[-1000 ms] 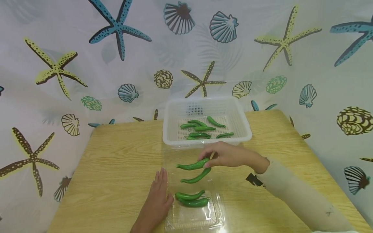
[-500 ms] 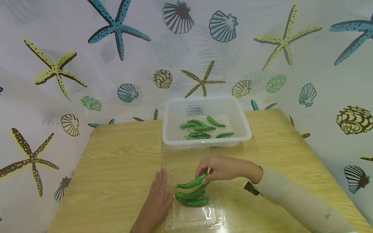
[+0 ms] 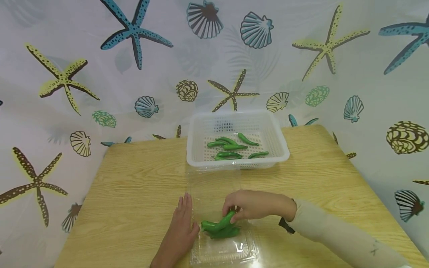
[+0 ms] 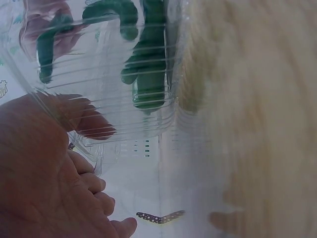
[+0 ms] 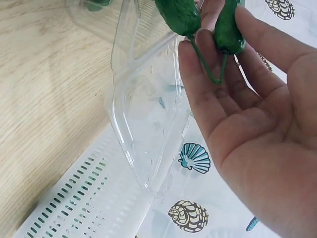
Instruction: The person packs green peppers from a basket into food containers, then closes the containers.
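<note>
Over a clear plastic clamshell box (image 3: 219, 256), my right hand (image 3: 249, 204) pinches two green chili peppers by their stem ends. In the right wrist view one pepper (image 5: 181, 17) and a second pepper (image 5: 229, 29) hang side by side between thumb and fingers. More green peppers (image 3: 225, 234) lie in the box just under them, partly covered; the left wrist view shows peppers (image 4: 148, 74) through its ribbed wall. My left hand (image 3: 177, 230) lies along the box's left side, fingers straight, thumb touching the wall.
A white perforated basket (image 3: 238, 163) with several green peppers (image 3: 234, 147) stands at the back of the wooden table (image 3: 140, 178). The box's raised clear lid (image 3: 214, 186) reaches back to the basket's front. A patterned curtain (image 3: 161, 56) hangs behind.
My right hand has come toward me and down with the two peppers, from over the lid to the peppers in the box. My left hand has stayed in place.
</note>
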